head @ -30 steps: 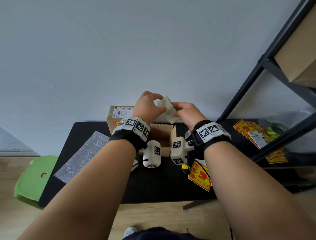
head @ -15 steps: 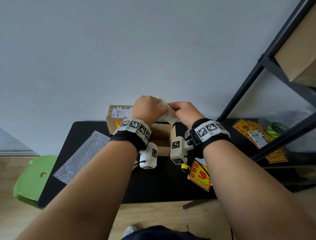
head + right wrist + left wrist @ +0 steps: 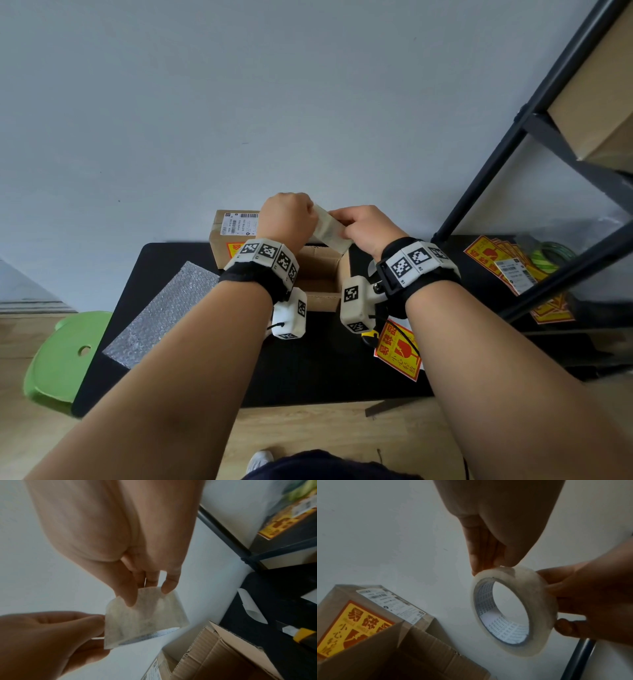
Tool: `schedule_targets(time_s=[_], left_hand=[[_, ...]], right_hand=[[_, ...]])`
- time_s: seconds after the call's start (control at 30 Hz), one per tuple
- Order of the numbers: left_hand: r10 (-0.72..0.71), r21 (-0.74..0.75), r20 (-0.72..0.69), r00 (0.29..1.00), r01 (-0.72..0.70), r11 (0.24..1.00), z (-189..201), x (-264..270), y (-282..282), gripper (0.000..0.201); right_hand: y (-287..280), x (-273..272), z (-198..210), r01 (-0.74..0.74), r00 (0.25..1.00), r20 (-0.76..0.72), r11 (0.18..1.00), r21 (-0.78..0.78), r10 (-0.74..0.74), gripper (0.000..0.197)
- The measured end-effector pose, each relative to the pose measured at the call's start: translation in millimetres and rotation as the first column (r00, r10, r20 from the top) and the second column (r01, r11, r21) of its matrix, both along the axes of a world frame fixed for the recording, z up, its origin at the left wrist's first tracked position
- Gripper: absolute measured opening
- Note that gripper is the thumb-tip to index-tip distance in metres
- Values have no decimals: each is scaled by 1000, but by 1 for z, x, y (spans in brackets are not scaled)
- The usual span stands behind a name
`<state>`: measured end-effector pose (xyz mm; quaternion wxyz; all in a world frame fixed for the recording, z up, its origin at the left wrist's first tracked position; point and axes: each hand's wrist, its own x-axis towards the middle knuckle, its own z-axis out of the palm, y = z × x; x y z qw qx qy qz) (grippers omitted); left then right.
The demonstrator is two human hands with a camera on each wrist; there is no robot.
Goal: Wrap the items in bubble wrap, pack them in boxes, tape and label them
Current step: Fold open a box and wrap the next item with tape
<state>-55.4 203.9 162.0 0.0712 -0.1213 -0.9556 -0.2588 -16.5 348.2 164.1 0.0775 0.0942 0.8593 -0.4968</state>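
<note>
A: Tape roll [image 3: 515, 609] up in the air, right above the open box [image 3: 322, 274] on the black table [image 3: 308, 370]!

B: The box's flaps stand up; its inside is too dark to read. A sealed, labelled box [image 3: 233, 233] sits behind it.

A: Left hand [image 3: 287, 219] pinches the roll's edge, fingers curled. Right hand [image 3: 368, 228] grips the other side, thumb on the outer face.

B: Bubble wrap [image 3: 161, 311] lies left.
</note>
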Motion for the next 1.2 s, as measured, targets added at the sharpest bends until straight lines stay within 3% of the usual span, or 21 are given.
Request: schedule_targets(time_s=[0.23, 0.37, 0.53, 0.7, 0.9, 1.07, 1.2], left_hand=[[-23, 114, 79, 997, 14, 993, -1, 8, 3, 43], [-22, 112, 82, 996, 13, 994, 3, 12, 6, 21], [-20, 112, 59, 998, 13, 994, 0, 9, 6, 44], [-36, 59, 61, 998, 32, 998, 1, 8, 11, 17], [22, 43, 2, 1000, -22, 999, -5, -2, 4, 26], [-26, 118, 71, 997, 17, 993, -4, 8, 6, 30], [-43, 96, 77, 996, 35, 995, -5, 11, 9, 18]], right_hand=[[3, -1, 1, 20, 1000, -7, 1000, 4, -20, 49], [3, 0, 0, 22, 1000, -10, 1000, -6, -22, 46], [3, 0, 0, 19, 1000, -5, 1000, 6, -19, 48], [6, -2, 0, 25, 1000, 7, 999, 36, -25, 49], [2, -1, 1, -19, 1000, 22, 997, 73, 18, 53], [5, -3, 0, 11, 999, 39, 996, 87, -15, 51], [5, -1, -1, 13, 999, 43, 997, 70, -16, 48]])
